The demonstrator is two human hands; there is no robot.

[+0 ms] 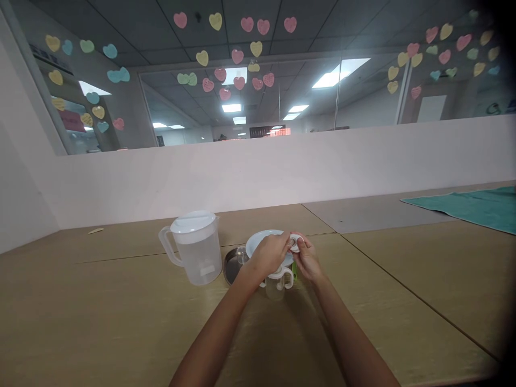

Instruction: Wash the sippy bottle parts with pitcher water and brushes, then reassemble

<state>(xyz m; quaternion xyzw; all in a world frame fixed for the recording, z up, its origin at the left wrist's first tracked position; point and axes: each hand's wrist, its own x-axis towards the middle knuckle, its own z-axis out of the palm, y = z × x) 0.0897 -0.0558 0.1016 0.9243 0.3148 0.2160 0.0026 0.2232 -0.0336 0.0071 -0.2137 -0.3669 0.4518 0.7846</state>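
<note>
A small white ring-shaped piece (295, 242), like a bottle collar, is held up between my two hands. My right hand (308, 259) grips it from the right, fingers closed round its edge. From the left, my left hand (273, 252) reaches over with bent fingers pressed to the same piece; its fingertips are partly hidden. Below my left hand stands a clear baby bottle (275, 290) with white curved handles. Behind the hands lies a white plate or shallow bowl (258, 239), partly covered. A green item (294, 271) shows under my right hand, mostly hidden.
To the left stands a translucent lidded pitcher (199, 252). Beside it a clear dome-shaped cap (242, 255) rests at a dark round metal tray (229, 267). A teal cloth (475, 207) lies at the far right. A low white wall (250, 174) bounds the table behind.
</note>
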